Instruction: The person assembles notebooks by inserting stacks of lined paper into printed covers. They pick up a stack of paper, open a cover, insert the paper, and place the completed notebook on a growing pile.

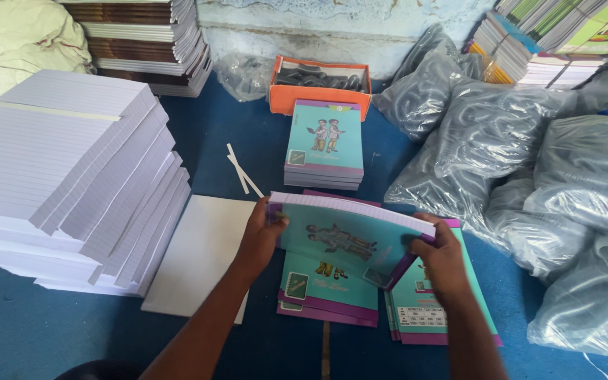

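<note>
1. At the left of the frame we see the biggest thing, a stepped tower of ruled white paper blocks [65,176]. It is one tower, and its layers are too many to count.
2. Along the right side lie grey plastic bags [529,162] of coiled binding; we count about five, though they overlap.
3. At the upper left and upper right corners stand two more stacks of bound books [149,42].
4. Below the centre we hold one teal notebook with a purple spine [346,236], tilted up on edge above the blue floor [22,331]. Our left hand [262,236] pinches its left corner and our right hand [441,257] clamps its right corner, both closed firmly on it.
5. We judge the step in hand to be squaring a cover and its pages together. The next move would call for keeping the edges flush while lowering it flat.
6. Under it lie two low piles of teal covers [328,292], and one finished stack [325,144] sits at upper centre.
7. One white board sheet [202,250] lies left of our hands.
8. One orange box [320,84] sits at the top.
9. Two thin white strips [243,172] lie crossed at centre.
</note>
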